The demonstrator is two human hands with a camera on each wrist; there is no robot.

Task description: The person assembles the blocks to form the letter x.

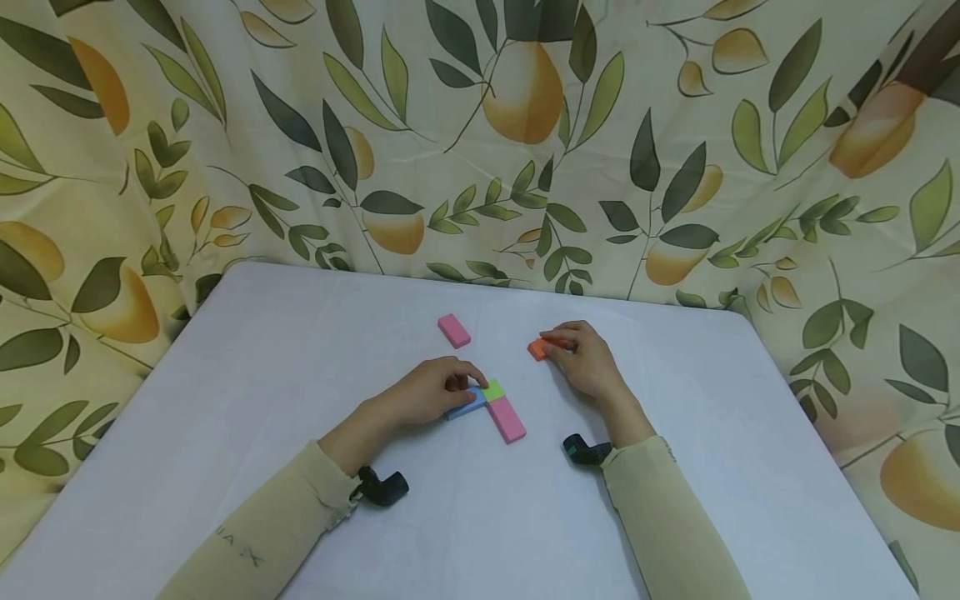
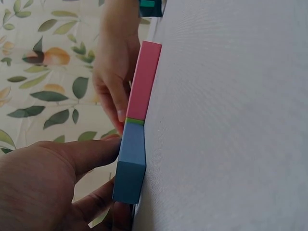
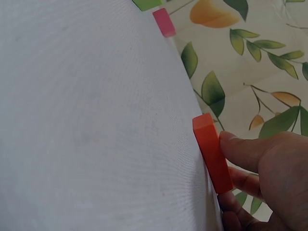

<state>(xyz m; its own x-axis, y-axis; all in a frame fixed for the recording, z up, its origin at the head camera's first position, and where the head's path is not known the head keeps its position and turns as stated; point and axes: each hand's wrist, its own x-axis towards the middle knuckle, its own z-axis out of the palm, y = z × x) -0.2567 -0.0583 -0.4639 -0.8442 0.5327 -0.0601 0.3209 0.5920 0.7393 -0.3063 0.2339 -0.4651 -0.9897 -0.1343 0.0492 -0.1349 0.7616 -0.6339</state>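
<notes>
My left hand [image 1: 426, 390] holds a blue block [image 1: 467, 405] lying on the white table, its thumb on the block and its fingers bent about the far side. Against the blue block's right end sits a small green block [image 1: 492, 390], and a long pink block [image 1: 507, 420] runs from it toward the near side. Over to the right, my right hand [image 1: 588, 363] pinches an orange block [image 1: 536, 350] between thumb and fingers. The right wrist view shows this orange block [image 3: 211, 155] at the tabletop, its lower end by the fingertips.
A second pink block [image 1: 453, 331] lies apart, farther back on the white table [image 1: 315, 333]. Behind the table hangs a patterned curtain [image 1: 465, 167] with fruit and leaves. Black wrist cameras, one on the left wrist [image 1: 384, 488] and one on the right [image 1: 585, 451], sit close above the tabletop.
</notes>
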